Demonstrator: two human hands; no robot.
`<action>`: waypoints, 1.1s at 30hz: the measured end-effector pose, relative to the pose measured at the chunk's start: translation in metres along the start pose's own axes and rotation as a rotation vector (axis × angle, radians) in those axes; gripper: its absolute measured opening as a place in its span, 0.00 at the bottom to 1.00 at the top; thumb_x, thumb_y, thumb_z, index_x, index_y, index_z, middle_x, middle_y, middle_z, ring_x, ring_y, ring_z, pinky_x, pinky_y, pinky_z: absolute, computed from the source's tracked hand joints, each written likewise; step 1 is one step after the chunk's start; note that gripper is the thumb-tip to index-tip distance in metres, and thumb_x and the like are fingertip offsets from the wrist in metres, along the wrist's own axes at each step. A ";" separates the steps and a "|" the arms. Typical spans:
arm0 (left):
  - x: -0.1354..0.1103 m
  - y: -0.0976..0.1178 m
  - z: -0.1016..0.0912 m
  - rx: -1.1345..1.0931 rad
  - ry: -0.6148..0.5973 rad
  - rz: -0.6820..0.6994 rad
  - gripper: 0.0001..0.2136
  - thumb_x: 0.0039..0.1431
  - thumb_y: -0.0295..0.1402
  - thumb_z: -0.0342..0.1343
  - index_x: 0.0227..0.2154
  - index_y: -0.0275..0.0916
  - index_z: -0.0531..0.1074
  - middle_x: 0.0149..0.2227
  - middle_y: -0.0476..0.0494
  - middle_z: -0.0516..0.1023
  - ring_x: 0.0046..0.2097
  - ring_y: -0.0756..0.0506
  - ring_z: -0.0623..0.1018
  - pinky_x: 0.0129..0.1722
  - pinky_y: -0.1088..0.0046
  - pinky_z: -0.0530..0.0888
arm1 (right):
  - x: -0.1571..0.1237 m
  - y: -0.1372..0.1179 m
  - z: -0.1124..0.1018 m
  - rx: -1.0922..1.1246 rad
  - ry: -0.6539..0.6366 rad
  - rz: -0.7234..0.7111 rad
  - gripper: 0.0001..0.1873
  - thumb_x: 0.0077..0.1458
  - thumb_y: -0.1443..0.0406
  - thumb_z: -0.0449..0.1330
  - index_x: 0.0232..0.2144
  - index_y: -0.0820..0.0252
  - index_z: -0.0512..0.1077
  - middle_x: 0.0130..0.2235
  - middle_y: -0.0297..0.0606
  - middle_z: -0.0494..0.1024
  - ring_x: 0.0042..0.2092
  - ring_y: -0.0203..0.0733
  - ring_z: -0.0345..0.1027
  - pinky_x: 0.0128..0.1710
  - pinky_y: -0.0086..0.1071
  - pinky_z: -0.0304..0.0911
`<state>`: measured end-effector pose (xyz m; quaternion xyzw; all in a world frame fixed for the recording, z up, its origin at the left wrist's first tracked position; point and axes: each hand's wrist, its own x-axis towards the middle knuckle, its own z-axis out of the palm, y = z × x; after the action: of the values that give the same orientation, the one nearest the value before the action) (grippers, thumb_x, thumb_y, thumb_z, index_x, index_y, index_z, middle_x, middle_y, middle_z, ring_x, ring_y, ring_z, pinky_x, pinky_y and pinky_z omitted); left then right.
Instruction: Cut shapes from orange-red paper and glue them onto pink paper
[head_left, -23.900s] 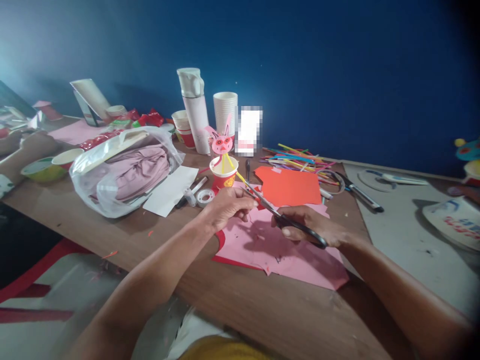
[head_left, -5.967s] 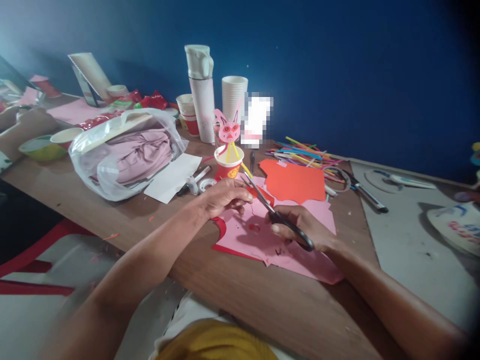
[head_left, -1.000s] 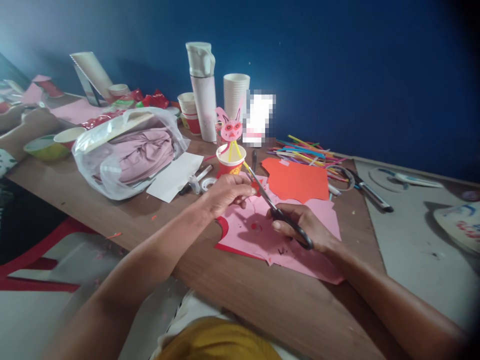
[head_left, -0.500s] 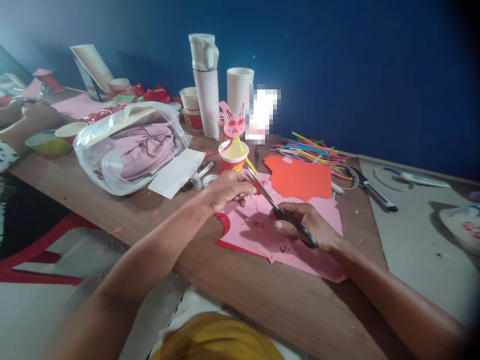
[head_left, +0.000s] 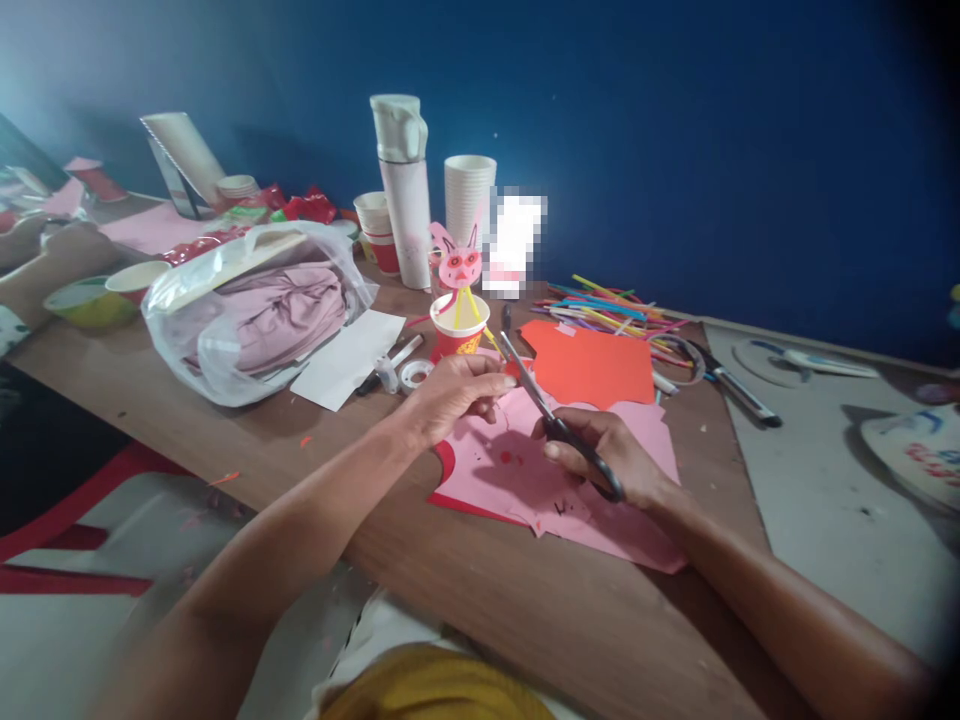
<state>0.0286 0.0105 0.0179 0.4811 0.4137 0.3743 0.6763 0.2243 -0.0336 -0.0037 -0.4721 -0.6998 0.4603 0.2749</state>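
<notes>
Left hand (head_left: 450, 395): closed, fingertips pinching a small red scrap (head_left: 512, 371) over the pink sheet (head_left: 510, 475). The scrap is mostly hidden by fingers and blade, so its shape can't be told.

Right hand (head_left: 604, 455): closed around the scissors (head_left: 537, 400), with the handle loops partly covered by fingers. The blades meet the scrap, but whether they are parted is unclear.

A red layer under the pink sheet shows only at its left edge. The tabletop (head_left: 525, 610) is cut off at the bottom.

Blurred patch (head_left: 514, 245) behind the cup (head_left: 456, 338): contents hidden.

Writing: the yellow print on the cup is unreadable. The plate (head_left: 911, 450) at the right edge is cut off, its red and blue lettering illegible. The dark marks on the pink sheet are too small to read.
</notes>
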 end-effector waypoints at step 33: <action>0.001 0.000 -0.005 0.013 -0.018 0.058 0.04 0.43 0.24 0.56 0.19 0.34 0.66 0.17 0.55 0.61 0.19 0.57 0.61 0.22 0.77 0.69 | -0.002 0.003 0.003 0.098 -0.023 0.029 0.12 0.47 0.59 0.62 0.30 0.63 0.70 0.23 0.29 0.64 0.22 0.30 0.55 0.20 0.24 0.51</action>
<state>0.0243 0.0132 0.0170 0.5006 0.3961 0.3866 0.6656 0.2238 -0.0360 -0.0075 -0.4627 -0.6726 0.5035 0.2830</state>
